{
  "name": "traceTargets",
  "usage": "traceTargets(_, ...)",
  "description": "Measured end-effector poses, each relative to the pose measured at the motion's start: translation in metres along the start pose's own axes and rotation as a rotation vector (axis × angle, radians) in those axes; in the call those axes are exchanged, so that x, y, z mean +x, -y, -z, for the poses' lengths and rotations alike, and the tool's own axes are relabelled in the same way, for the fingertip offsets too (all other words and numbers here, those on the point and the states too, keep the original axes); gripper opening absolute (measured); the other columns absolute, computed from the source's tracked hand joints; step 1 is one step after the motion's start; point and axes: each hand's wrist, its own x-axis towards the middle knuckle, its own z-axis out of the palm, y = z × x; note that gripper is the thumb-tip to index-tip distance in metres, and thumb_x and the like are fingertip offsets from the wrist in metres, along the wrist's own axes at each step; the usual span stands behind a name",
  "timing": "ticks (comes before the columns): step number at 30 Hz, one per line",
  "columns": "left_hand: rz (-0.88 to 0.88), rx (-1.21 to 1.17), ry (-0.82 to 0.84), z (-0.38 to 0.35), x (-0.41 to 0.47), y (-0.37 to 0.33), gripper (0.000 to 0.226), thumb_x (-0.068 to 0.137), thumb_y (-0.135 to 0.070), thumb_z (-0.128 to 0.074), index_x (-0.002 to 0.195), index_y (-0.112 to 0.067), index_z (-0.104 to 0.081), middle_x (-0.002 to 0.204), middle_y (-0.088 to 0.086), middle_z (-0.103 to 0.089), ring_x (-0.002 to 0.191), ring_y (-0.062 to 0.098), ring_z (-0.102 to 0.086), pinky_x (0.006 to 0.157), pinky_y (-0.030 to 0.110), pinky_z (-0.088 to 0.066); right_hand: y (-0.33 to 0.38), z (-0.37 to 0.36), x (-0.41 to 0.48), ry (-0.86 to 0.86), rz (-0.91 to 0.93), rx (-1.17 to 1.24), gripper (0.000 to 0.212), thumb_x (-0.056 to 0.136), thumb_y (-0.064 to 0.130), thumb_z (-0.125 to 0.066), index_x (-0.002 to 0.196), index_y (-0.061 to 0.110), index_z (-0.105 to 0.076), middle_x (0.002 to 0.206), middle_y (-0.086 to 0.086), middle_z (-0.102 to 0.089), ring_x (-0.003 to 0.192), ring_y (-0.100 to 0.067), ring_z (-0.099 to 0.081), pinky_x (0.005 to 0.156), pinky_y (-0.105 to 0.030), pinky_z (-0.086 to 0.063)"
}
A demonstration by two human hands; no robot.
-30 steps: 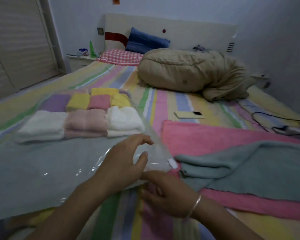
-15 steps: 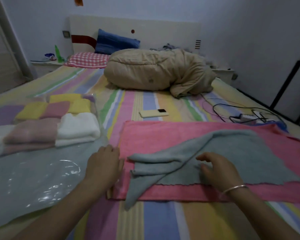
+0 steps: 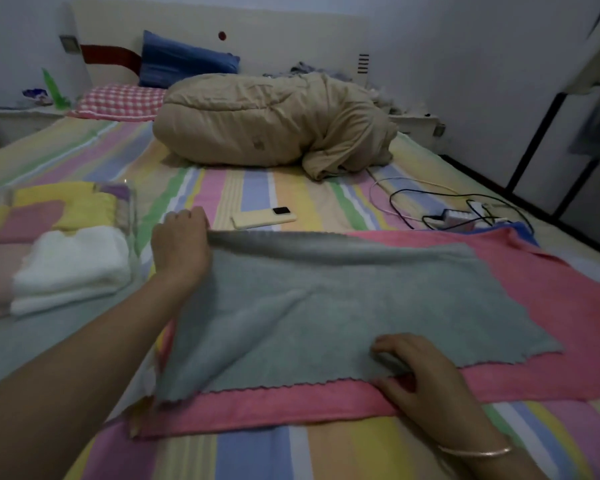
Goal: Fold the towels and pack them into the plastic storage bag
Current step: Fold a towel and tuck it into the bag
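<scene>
A grey-green towel [image 3: 343,306] lies spread on top of a larger pink towel [image 3: 568,306] on the striped bed. My left hand [image 3: 181,244] grips the grey towel's far left corner and holds it lifted a little. My right hand [image 3: 420,379] rests with curled fingers on the grey towel's near edge, pressing it onto the pink towel. At the left, the clear plastic storage bag [image 3: 130,216] holds several folded towels, among them a white one [image 3: 73,261], yellow ones and pink ones.
A cream phone [image 3: 262,218] lies just beyond the towels. Black and white cables with a power strip [image 3: 461,216] sit at the right. A bundled tan quilt [image 3: 267,123] and pillows fill the head of the bed. A dark-framed door stands at the right.
The view swung right from the bag to the towels. My left hand left the bag, took the grey towel's corner and pulled it out flat. My right hand moved to its near edge.
</scene>
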Motion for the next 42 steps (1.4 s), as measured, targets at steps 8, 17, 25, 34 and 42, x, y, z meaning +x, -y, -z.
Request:
traceTargets(8,-0.180,-0.216,0.121,-0.011,-0.081,-0.041,0.047,0.070,-0.003,-0.066,0.116,-0.008,-0.060,0.133,0.019,-0.053,0.117,0.040,-0.052,0.095,0.050,-0.042,-0.032,0.047,-0.018,-0.312,-0.553,-0.284,0.030,0.084,0.025,-0.066,0.112,0.020,-0.062,0.087,-0.007,-0.065,0.084,-0.032,-0.062,0.068,-0.039,-0.049)
traceTargets(17,-0.525,-0.458,0.283,0.010,-0.178,-0.089,0.039,0.080,-0.048,-0.052,0.108,-0.024,-0.067,0.116,-0.005,-0.066,0.105,0.016,-0.063,0.090,0.026,-0.045,-0.073,0.059,-0.019,-0.158,-0.910,-0.600,0.054,0.083,0.050,-0.052,0.133,0.028,-0.052,0.126,-0.024,-0.050,0.114,-0.039,-0.043,0.098,-0.044,-0.034)
traceTargets(25,-0.543,-0.467,0.342,-0.004,-0.196,-0.076,0.053,0.088,-0.055,-0.046,0.128,-0.025,-0.060,0.141,-0.006,-0.052,0.128,0.011,-0.050,0.106,0.025,-0.030,-0.067,0.050,-0.011,-0.147,-0.879,-0.680,0.032,0.085,0.030,-0.048,0.100,0.008,-0.065,0.114,-0.011,-0.062,0.113,-0.030,-0.046,0.104,-0.048,-0.030)
traceTargets(34,-0.539,-0.449,0.286,-0.004,-0.208,-0.080,0.045,0.088,-0.044,-0.048,0.128,-0.025,-0.060,0.142,-0.006,-0.051,0.128,0.012,-0.050,0.107,0.031,-0.030,-0.067,0.048,-0.012,-0.081,-0.923,-0.633,0.032,0.090,0.030,-0.042,0.110,0.013,-0.062,0.126,-0.013,-0.056,0.118,-0.030,-0.045,0.104,-0.045,-0.031)
traceTargets(42,-0.474,-0.629,0.287,-0.005,-0.208,-0.078,0.045,0.089,-0.051,-0.045,0.124,-0.027,-0.062,0.138,-0.015,-0.053,0.128,0.001,-0.046,0.109,0.026,-0.031,-0.038,0.027,0.007,-0.241,-0.577,-0.617,0.037,0.079,0.013,-0.054,0.114,0.006,-0.061,0.123,-0.015,-0.059,0.107,-0.036,-0.051,0.097,-0.049,-0.035)
